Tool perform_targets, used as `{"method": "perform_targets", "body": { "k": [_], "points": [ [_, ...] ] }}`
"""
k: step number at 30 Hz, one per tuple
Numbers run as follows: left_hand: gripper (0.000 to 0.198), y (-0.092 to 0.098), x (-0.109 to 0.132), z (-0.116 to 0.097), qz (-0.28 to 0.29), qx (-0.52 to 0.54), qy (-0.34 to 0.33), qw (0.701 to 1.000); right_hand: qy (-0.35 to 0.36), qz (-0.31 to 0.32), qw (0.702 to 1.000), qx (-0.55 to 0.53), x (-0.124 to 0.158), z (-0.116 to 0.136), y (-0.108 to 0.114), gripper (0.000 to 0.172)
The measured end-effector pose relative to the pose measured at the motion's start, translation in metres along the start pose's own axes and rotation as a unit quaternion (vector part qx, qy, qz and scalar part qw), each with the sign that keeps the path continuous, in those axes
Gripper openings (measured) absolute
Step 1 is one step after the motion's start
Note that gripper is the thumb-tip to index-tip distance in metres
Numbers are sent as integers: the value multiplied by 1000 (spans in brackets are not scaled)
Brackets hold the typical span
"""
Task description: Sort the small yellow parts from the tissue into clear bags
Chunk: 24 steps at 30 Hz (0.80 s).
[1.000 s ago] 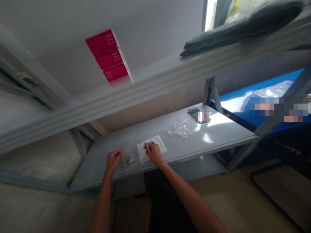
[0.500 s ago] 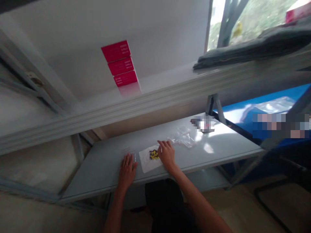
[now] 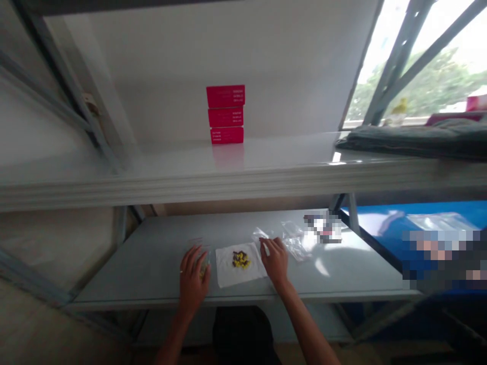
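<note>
A white sheet (image 3: 224, 274), cloth or paper, lies flat on the grey shelf between my hands. On it sits a small heap of yellow and dark pieces (image 3: 241, 259). To its left, my left hand (image 3: 193, 271) rests over a small clear zip bag (image 3: 207, 253), fingers apart and slightly bent, partly covering yellowish contents. My right hand (image 3: 275, 259) hovers at the sheet's right edge, thumb and forefinger tips together; anything between them is too small to make out. Just behind those fingertips lies a clear plastic bag (image 3: 262, 233).
More crumpled clear bags (image 3: 296, 243) lie right of my right hand. A blurred-out item (image 3: 323, 226) sits at the shelf's far right. Three stacked red boxes (image 3: 227, 115) and dark folded cloth (image 3: 411, 139) occupy the upper shelf, whose front edge (image 3: 236, 185) overhangs behind my hands.
My head view has levelled and shifted. My right hand has moved right, off the heap, uncovering it. The left hand's fingers are more bent, and the bag's contents show beneath.
</note>
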<state>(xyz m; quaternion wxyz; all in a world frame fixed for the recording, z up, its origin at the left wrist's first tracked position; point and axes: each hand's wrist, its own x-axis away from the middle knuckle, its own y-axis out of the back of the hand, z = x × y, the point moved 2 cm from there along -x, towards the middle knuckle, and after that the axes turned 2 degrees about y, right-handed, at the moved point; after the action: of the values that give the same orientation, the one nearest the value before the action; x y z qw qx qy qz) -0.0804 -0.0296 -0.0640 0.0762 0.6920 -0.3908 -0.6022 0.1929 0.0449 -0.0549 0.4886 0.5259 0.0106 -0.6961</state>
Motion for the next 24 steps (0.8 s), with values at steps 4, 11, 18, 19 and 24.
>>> {"method": "perform_targets", "body": {
  "k": [4,11,18,19,24],
  "points": [
    [40,-25,-23,-32,35,122,-8,992,-2,95,967,-235,6,40,-16,15],
    [23,-47,-24,-23,47,345,228,909,-43,76,987,-132,32,46,-28,17],
    [49,-44,-5,-18,53,424,370,825,52,174,983,-12,33,56,-35,15],
    [50,-44,-5,-19,51,426,370,824,59,179,982,-6,32,57,-36,14],
    [48,-44,-5,-16,81,375,362,849,80,207,975,14,34,58,-43,13]
  ]
}}
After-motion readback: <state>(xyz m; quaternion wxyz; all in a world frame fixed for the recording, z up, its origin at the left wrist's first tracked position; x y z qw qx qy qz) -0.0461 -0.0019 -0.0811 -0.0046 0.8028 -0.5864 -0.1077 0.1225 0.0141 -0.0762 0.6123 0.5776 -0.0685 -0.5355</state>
